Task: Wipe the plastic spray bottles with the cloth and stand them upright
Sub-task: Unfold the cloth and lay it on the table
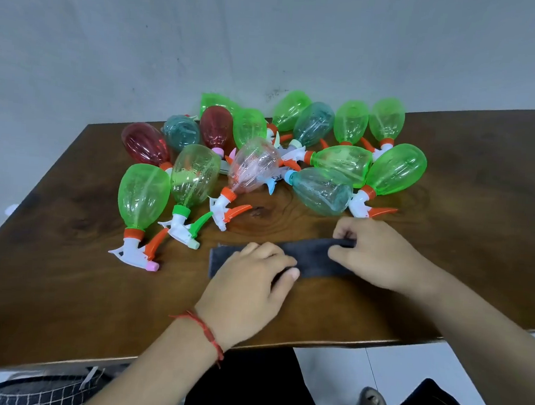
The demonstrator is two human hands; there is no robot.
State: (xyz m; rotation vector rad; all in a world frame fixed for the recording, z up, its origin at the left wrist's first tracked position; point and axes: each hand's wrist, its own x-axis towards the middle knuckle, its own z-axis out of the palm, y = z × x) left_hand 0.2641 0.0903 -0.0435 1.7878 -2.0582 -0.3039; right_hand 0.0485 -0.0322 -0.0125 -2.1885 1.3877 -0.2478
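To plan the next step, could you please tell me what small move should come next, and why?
Probably gather the cloth into the right hand, freeing the left hand for a bottle. Both hands grip the folded cloth on the table, while every bottle in view lies on its side; the teal bottle lies just beyond the right hand.

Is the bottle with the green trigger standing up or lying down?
Lying down. The bottle with the green trigger lies on its side on the table, with its neck end toward the person, not standing on its base.
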